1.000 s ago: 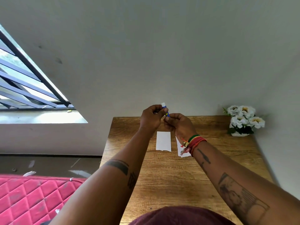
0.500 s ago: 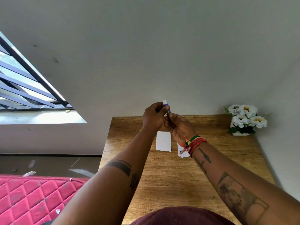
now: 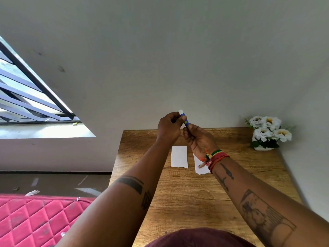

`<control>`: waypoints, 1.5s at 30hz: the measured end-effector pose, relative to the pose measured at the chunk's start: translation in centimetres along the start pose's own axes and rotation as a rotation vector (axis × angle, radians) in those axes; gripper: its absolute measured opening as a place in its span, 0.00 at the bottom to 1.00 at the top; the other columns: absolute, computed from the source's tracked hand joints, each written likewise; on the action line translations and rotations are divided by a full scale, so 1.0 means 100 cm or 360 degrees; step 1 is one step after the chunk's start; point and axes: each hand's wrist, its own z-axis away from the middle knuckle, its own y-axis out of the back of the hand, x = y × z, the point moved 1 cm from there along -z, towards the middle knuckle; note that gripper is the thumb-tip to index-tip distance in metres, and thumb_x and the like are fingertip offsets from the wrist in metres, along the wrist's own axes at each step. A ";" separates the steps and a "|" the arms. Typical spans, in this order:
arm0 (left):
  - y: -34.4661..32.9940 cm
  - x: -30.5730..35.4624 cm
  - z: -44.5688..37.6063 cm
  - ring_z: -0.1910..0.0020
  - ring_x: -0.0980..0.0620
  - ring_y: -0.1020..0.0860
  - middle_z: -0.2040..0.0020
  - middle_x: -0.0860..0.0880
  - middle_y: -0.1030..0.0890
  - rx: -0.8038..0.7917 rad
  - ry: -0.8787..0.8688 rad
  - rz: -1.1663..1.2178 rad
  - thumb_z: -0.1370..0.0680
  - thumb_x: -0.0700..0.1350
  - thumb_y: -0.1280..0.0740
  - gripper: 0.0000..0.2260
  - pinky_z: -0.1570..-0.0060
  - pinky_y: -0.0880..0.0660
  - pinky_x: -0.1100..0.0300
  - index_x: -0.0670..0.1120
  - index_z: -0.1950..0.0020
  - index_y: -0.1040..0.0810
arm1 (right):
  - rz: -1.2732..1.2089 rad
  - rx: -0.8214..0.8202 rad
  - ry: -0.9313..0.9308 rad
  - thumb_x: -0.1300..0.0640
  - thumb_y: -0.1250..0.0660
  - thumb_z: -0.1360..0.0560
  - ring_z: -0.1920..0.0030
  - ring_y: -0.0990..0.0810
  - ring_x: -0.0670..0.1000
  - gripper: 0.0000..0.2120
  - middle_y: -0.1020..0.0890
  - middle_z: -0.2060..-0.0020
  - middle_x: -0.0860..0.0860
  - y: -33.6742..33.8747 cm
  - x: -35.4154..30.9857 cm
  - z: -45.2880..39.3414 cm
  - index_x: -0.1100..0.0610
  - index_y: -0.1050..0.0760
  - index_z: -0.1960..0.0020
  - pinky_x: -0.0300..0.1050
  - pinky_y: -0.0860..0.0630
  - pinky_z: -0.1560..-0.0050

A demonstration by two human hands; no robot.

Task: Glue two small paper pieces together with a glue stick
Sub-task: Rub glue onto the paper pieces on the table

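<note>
Table: wooden table pushed against a pale wall, bare wood nearest the person, everything of interest up at the far half.
Paper, left piece: left paper piece lies flat on the wood just below the left hand, plain white, nothing on it that I can make out.
Paper, right piece: right paper piece lies flat beside the first, a narrow gap between them, its upper part hidden under the right wrist and its bracelets.
Right hand: right hand is curled closed around the lower end of the glue stick, held up in the air above the two papers.
Left hand: left hand pinches the upper end of the same stick, fingers closed on it just below the white tip.
Glue stick: blue body with a white end pointing up and away, gripped between both hands, well clear of the paper.
Step in hand: looks like uncapping or twisting the stick up; I can't tell whether the white end is a cap or glue.
Done so far: papers laid out, stick picked up.
Left to do: spreading glue on one piece, laying the other over it, pressing them down; neither piece looks touched yet.
Beyond the hands: flowers in a white pot sit in the far right corner, well apart from the work.
</note>
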 end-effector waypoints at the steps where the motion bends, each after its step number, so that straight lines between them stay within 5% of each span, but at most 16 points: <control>1: -0.001 0.000 0.000 0.45 0.52 0.17 0.47 0.51 0.14 0.0000 0.0004 0.0014 0.21 0.48 0.27 0.10 0.41 0.22 0.53 0.47 0.41 0.15 | -0.0005 -0.0010 -0.0027 0.62 0.35 0.19 0.63 0.16 0.50 0.11 0.18 0.58 0.58 0.000 0.000 0.001 0.67 0.22 0.41 0.39 0.16 0.59; 7: -0.002 0.001 0.001 0.48 0.55 0.18 0.50 0.53 0.15 -0.0012 -0.0020 -0.0031 0.20 0.48 0.28 0.09 0.46 0.22 0.57 0.48 0.42 0.15 | 0.0103 0.0113 -0.0143 0.53 0.40 0.15 0.67 0.16 0.50 0.16 0.16 0.65 0.56 -0.010 0.002 0.000 0.64 0.20 0.48 0.39 0.17 0.63; 14: 0.001 -0.002 0.000 0.46 0.51 0.17 0.47 0.50 0.13 0.0015 -0.0010 -0.0030 0.21 0.50 0.27 0.10 0.42 0.21 0.51 0.47 0.42 0.15 | 0.0103 -0.0018 0.0000 0.64 0.35 0.19 0.62 0.18 0.50 0.09 0.19 0.57 0.59 -0.009 0.000 -0.001 0.68 0.22 0.42 0.39 0.17 0.58; 21: -0.002 0.002 0.000 0.52 0.62 0.19 0.54 0.57 0.15 -0.0031 -0.0072 -0.0057 0.20 0.49 0.29 0.05 0.53 0.24 0.61 0.51 0.46 0.16 | 0.0154 0.0014 -0.0146 0.44 0.37 0.18 0.65 0.18 0.50 0.22 0.17 0.63 0.55 -0.005 0.005 -0.001 0.60 0.14 0.53 0.40 0.19 0.63; 25: -0.001 0.002 -0.002 0.51 0.56 0.18 0.52 0.54 0.15 -0.0001 -0.0098 -0.0101 0.20 0.48 0.29 0.07 0.50 0.23 0.59 0.49 0.43 0.16 | 0.0082 0.0002 -0.0064 0.52 0.34 0.19 0.61 0.17 0.51 0.15 0.17 0.59 0.58 -0.007 0.005 -0.003 0.63 0.19 0.41 0.41 0.17 0.59; 28: 0.001 0.001 -0.003 0.48 0.53 0.17 0.49 0.52 0.14 -0.0001 -0.0086 -0.0078 0.20 0.48 0.28 0.08 0.46 0.22 0.56 0.49 0.43 0.15 | 0.0072 -0.0023 -0.0028 0.60 0.34 0.19 0.63 0.18 0.49 0.09 0.19 0.59 0.56 -0.008 0.002 -0.004 0.64 0.21 0.43 0.39 0.18 0.60; 38: -0.007 0.004 -0.003 0.54 0.61 0.18 0.51 0.54 0.15 -0.0052 -0.0096 -0.0102 0.19 0.48 0.30 0.09 0.57 0.27 0.65 0.47 0.40 0.16 | 0.0118 -0.0005 -0.0157 0.39 0.41 0.18 0.64 0.22 0.50 0.25 0.21 0.61 0.54 -0.004 0.008 -0.007 0.60 0.19 0.46 0.41 0.23 0.63; 41: -0.006 0.002 -0.004 0.50 0.56 0.17 0.48 0.51 0.14 -0.0040 -0.0079 -0.0098 0.19 0.48 0.29 0.11 0.53 0.25 0.62 0.46 0.38 0.16 | 0.0099 -0.0004 -0.0101 0.40 0.37 0.20 0.59 0.19 0.53 0.26 0.17 0.57 0.59 -0.005 0.007 -0.008 0.62 0.22 0.37 0.44 0.19 0.57; 45: -0.001 -0.002 -0.005 0.50 0.55 0.17 0.49 0.52 0.14 -0.0019 -0.0079 -0.0094 0.20 0.49 0.29 0.10 0.52 0.24 0.61 0.47 0.41 0.15 | 0.0054 -0.0018 -0.0040 0.49 0.32 0.21 0.58 0.17 0.54 0.18 0.17 0.58 0.58 -0.004 0.003 -0.007 0.63 0.23 0.40 0.44 0.16 0.56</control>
